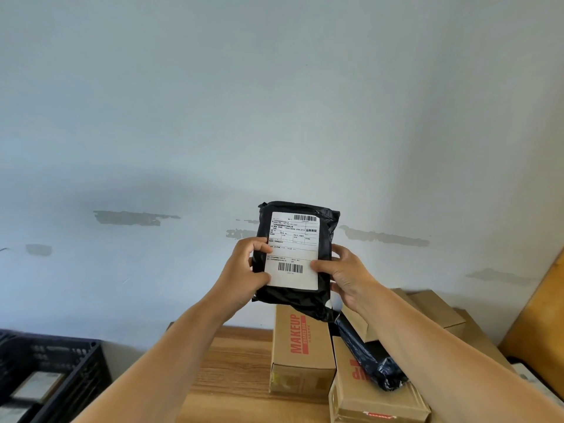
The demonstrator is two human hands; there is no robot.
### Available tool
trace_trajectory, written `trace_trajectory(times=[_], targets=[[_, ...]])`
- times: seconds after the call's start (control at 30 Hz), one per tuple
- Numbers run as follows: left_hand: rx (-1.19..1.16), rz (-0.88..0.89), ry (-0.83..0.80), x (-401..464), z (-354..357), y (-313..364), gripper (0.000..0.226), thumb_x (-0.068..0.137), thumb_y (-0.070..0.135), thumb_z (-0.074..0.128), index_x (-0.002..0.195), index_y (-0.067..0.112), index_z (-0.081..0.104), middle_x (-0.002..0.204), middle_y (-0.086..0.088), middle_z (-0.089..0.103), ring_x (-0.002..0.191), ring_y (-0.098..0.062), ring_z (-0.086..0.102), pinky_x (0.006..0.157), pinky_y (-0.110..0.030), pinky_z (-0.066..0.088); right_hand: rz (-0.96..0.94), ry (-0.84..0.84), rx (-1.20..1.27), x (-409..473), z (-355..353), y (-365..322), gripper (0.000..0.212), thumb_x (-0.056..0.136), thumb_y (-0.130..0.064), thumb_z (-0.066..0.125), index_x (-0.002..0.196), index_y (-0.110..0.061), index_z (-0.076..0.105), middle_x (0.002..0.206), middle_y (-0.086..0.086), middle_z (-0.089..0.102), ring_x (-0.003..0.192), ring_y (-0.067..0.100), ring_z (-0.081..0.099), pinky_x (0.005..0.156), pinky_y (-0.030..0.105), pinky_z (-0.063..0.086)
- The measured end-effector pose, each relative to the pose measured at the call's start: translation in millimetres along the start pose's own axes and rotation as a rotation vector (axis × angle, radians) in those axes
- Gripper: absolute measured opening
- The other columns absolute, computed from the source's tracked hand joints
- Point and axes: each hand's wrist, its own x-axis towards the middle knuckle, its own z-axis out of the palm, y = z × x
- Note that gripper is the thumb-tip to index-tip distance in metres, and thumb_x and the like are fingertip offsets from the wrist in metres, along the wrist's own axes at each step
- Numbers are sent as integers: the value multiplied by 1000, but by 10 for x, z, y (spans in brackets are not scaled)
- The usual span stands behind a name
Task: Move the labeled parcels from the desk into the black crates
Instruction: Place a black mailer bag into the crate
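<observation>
The pale wall (pixel 274 102), marked with patches of chipped paint, filled the view above and behind both hands. The wooden desk (pixel 232 370) lay below the hands, its bare grained top showing beneath the left forearm. A black crate (pixel 70 370) stood well down and to the left of the left hand, beside the desk's left end, with flat items lying inside it. A group of cardboard boxes rested on the desk below the hands: one box printed "MAKEUP" (pixel 300 349) sat directly under the held parcel, a second printed box (pixel 375 398) lay nearer the viewer under the right forearm, and plain cartons (pixel 436 312) stood to the right of the right hand. A dark plastic-wrapped parcel (pixel 370 358) lay across these boxes, just beneath the right wrist. The black poly-bag parcel (pixel 323 270) was held upright in the air between the two hands, above the boxes and clear of the desk, its white shipping label (pixel 294 250) with two barcodes facing the viewer. The left hand (pixel 244 270) grasped the parcel's left edge, thumb and fingertips curled onto the label. The right hand (pixel 341 273) grasped the right edge, thumb pressed on the label's lower right corner.
</observation>
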Motion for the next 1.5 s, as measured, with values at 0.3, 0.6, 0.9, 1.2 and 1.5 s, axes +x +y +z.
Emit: trace_trajectory(times=[0.3, 0.6, 0.9, 1.2, 1.5], targets=[[44, -19, 99, 83, 157, -62, 44, 82, -13, 51, 104, 25, 49, 123, 7, 34, 117, -15, 48, 68, -19, 51, -36, -33, 81, -6, -84, 7, 70, 75, 13, 70, 136, -10, 45, 102, 8, 72, 88, 20, 70, 62, 25, 53], [2, -76, 179, 76, 472, -30, 56, 83, -8, 56, 128, 22, 40, 132, 4, 38, 113, -13, 53, 67, -13, 46, -22, -74, 107, 80, -417, 134, 68, 74, 15, 70, 133, -11, 48, 104, 10, 71, 93, 25, 69, 75, 33, 57], [131, -144, 227, -112, 648, -132, 67, 85, -2, 57, 136, 37, 42, 126, 10, 52, 107, -9, 60, 74, -18, 49, 34, -210, 73, 242, -549, 432, 54, 76, 14, 67, 123, -11, 55, 106, 10, 71, 98, 29, 68, 84, 40, 56], [56, -247, 384, -576, 189, -284, 66, 85, -9, 54, 136, 32, 45, 110, 9, 65, 97, -2, 63, 77, -16, 52, 88, -346, -2, 141, 74, 707, 30, 78, 13, 66, 103, -4, 66, 100, 11, 74, 94, 26, 70, 86, 38, 56], [-64, -338, 645, -1311, -960, -338, 50, 90, 11, 63, 136, 16, 45, 102, 4, 71, 96, -15, 67, 92, -36, 52, 54, -467, -86, -450, 1358, 687, 28, 79, 14, 65, 100, -5, 66, 96, 11, 74, 87, 24, 71, 73, 31, 57]])
